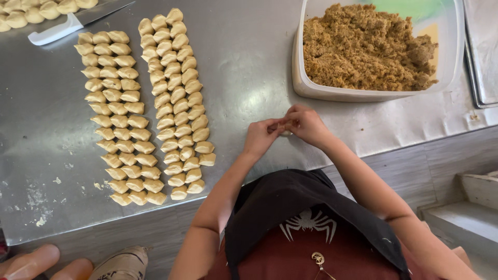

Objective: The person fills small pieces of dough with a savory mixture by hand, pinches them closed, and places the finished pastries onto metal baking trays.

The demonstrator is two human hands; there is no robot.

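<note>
My left hand point(261, 136) and my right hand point(307, 124) meet over the near edge of the steel table point(46, 129). Together their fingertips pinch a small piece of pale dough point(280, 127), which the fingers mostly hide. Just beyond my hands stands a white plastic tub point(300, 78) filled with brown crumbly filling point(363, 49). To the left, several shaped dough pieces lie in two long blocks of rows, one point(118, 116) and the other point(178, 101).
A blade with a white handle point(54, 32) lies at the top left beside more dough pieces point(36, 10). A metal tray edge point(480, 57) shows at the right. Flour specks dot the table's left. A beige shoe point(124, 264) shows at the bottom left.
</note>
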